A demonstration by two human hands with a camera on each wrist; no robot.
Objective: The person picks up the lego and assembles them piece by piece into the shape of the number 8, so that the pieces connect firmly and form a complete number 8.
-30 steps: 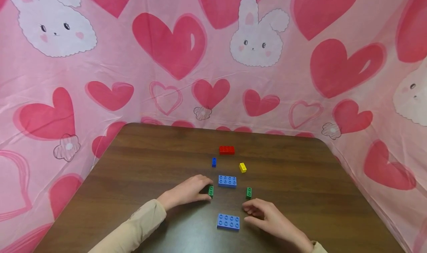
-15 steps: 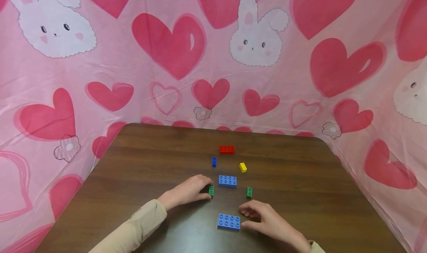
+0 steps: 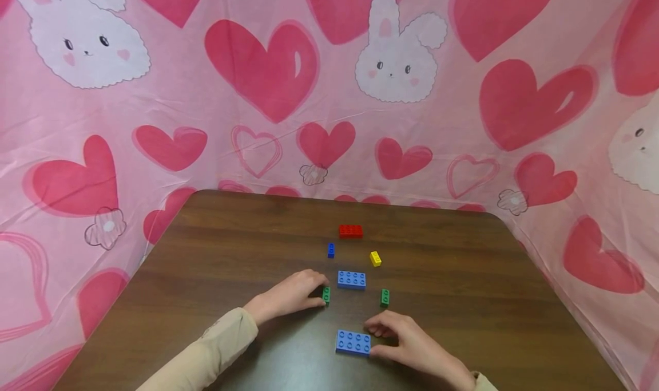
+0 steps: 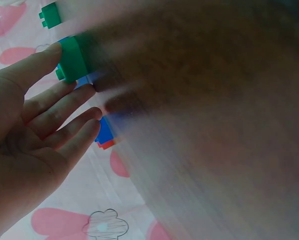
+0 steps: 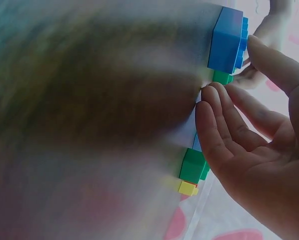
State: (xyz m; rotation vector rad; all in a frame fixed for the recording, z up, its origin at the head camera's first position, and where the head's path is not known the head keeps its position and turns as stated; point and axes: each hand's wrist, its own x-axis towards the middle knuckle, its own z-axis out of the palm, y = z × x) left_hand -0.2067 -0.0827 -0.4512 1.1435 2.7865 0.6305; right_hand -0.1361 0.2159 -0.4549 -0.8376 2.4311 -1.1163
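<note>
My left hand (image 3: pixel 290 295) rests at the left of the group, with its thumb and index finger at the two ends of a small green brick (image 3: pixel 326 296). In the left wrist view that green brick (image 4: pixel 73 59) sits between the thumb and index fingertips, while the other fingers extend past it. At the near front lies a light blue eight-stud brick (image 3: pixel 353 343). My right hand (image 3: pixel 412 342) is just right of it, thumb tip at its right edge and fingers loosely bent behind. In the right wrist view this blue brick (image 5: pixel 226 41) is close by the thumb.
Ahead lie another light blue brick (image 3: pixel 352 280), a second green brick (image 3: pixel 385 297), a yellow brick (image 3: pixel 375 259), a small dark blue brick (image 3: pixel 331 251) and a red brick (image 3: pixel 350 232). The brown table (image 3: pixel 247 236) ends at a pink heart-printed cloth (image 3: pixel 247 93).
My right hand has slid left and slightly nearer, bringing its thumb up to the front light blue brick. The left hand and the bricks stay where they were.
</note>
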